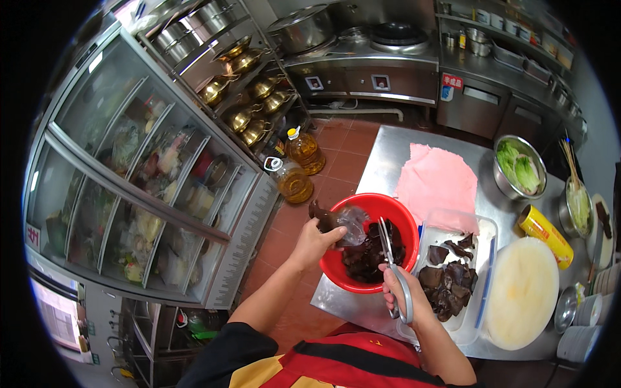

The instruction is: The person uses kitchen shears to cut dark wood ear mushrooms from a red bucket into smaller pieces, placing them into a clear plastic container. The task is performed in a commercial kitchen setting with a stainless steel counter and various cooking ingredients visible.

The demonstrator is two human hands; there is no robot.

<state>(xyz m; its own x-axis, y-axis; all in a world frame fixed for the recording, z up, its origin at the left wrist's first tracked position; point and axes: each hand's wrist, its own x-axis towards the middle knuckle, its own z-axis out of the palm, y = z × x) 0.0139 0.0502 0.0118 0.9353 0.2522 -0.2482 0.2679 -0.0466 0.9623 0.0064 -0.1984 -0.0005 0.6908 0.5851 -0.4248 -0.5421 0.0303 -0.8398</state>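
My left hand (318, 242) pinches a large dark piece of wood ear mushroom (327, 218) over the left side of a red plastic basin (412, 218). In my right hand (405, 291) is a pair of scissors (386, 242), its grey handles in my fingers and its blades pointing away over the basin. More wet, dark wood ear (368, 262) lies in the basin. Just right of it, a clear plastic container (487, 271) holds several smaller mushroom pieces (449, 286). A pink cloth (436, 179) lies flat beyond, touching the container's far end.
The steel table (378, 167) also bears a round white cutting board (524, 293), a yellow roll (546, 235) and a steel bowl of lettuce (519, 167). Oil jugs (293, 182) stand on the tiled floor, left of the table. A glass-door refrigerator (140, 169) fills the left side.
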